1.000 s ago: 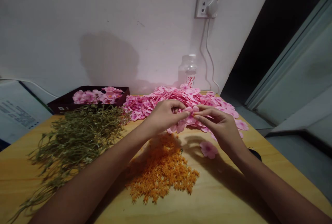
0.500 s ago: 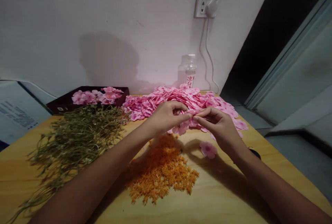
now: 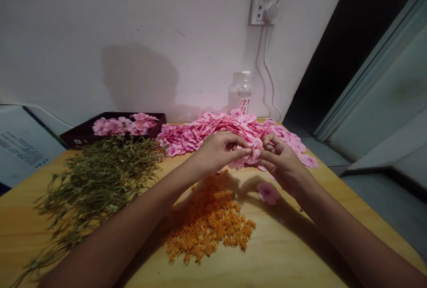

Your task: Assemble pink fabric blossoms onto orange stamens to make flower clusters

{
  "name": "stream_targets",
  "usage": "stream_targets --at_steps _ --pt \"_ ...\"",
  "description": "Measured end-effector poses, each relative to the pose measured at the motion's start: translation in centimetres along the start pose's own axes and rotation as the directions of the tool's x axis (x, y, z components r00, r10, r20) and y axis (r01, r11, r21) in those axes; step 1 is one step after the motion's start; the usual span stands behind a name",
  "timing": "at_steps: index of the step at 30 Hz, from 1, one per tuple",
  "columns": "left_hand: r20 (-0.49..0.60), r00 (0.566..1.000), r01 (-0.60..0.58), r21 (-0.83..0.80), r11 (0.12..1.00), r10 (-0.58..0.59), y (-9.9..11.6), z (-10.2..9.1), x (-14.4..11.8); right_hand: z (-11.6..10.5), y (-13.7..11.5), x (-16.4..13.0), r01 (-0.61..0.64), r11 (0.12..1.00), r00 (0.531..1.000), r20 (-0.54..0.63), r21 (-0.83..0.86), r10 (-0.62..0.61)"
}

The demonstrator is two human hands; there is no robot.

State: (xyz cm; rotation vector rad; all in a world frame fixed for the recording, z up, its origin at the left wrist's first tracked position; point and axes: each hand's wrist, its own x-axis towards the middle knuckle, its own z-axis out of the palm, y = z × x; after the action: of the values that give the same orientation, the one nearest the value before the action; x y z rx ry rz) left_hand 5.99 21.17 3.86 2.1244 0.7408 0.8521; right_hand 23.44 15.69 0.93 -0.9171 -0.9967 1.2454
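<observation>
My left hand (image 3: pixel 222 151) pinches a pink artificial flower (image 3: pixel 255 148) between thumb and index finger. On the flower's other side, my right hand (image 3: pixel 280 159) has its fingers bent against the petals, the fingertips partly hidden. Both hands hover in front of a large heap of pink petal pieces (image 3: pixel 227 123). Below them lies a pile of small orange flower centers (image 3: pixel 210 226). One loose pink flower piece (image 3: pixel 267 193) rests on the table beneath my right wrist.
Tangled green stems (image 3: pixel 103 177) cover the table's left side. Behind them a dark tray (image 3: pixel 75 137) holds several pink flowers (image 3: pixel 125 125). A clear bottle (image 3: pixel 240 88) stands behind the heap, near a cable (image 3: pixel 269 74) from the wall socket (image 3: pixel 263 6). The wooden table (image 3: pixel 280 261) has rounded edges.
My right hand has turned and its fingers have spread from the tight pinch at the left fingertips. The pink flower now shows more plainly between both hands.
</observation>
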Motion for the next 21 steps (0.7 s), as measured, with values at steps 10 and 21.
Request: stream_targets --at_steps 10,21 --pt "-0.116 0.986 -0.092 0.215 0.972 0.119 0.4 0.6 -0.3 0.4 0.3 -0.4 0.135 0.978 0.99 0.063 -0.16 -0.126" --pt "0.006 0.987 -0.159 0.165 0.973 0.16 0.1 -0.5 -0.4 -1.3 -0.2 0.3 0.24 0.951 0.962 -0.081 -0.192 -0.259"
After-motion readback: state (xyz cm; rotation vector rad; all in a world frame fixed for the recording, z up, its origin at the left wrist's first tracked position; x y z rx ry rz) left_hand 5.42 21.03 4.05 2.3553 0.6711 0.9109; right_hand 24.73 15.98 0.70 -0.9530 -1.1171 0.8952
